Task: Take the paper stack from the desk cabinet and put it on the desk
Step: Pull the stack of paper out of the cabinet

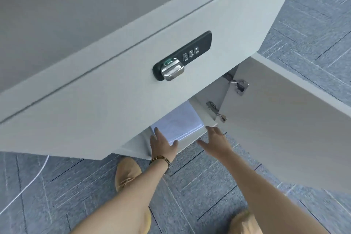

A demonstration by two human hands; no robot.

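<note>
A white paper stack (178, 121) lies inside the open desk cabinet (201, 108), low under the drawer front. My left hand (162, 143), with a beaded bracelet at the wrist, reaches in at the stack's left front, fingers spread and empty. My right hand (214, 139) is open at the stack's right front corner, near the cabinet's lower edge, holding nothing. The cabinet door (281, 125) is swung out to the right. The grey desk top (62, 11) fills the upper left. Most of the stack is hidden by the drawer front.
A white drawer front (114, 85) with a black combination lock (182, 56) hangs over the cabinet opening. Metal hinges (237, 84) sit at the door's inner edge. Grey carpet tiles (199, 186) cover the floor; my tan shoes (127, 174) stand below. A white cable (28, 186) trails at left.
</note>
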